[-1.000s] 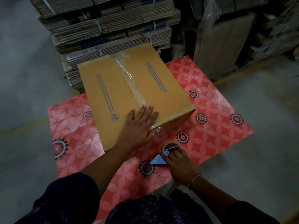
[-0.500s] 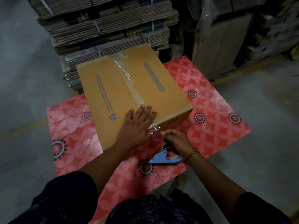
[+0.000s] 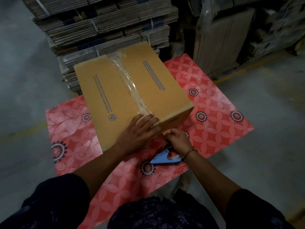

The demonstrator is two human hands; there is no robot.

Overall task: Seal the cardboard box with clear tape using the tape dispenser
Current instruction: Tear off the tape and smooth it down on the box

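At the near edge of the red floral mat point(image 3: 219, 113), the cardboard box point(image 3: 132, 90) sits pinned under the flat, open left hand point(image 3: 140, 131) so the clear tape point(image 3: 130, 85) stays put, while the right hand point(image 3: 179, 140) pinches the tape's end above the blue tape dispenser point(image 3: 165, 158).

A single wide-angle camera rides on the person's head, looking forward and steeply down from close above onto the brown cardboard box point(image 3: 132, 95) on the red flower-patterned mat point(image 3: 214, 113), with stacked bundles of flattened grey cardboard point(image 3: 102, 25) filling the far top edge.
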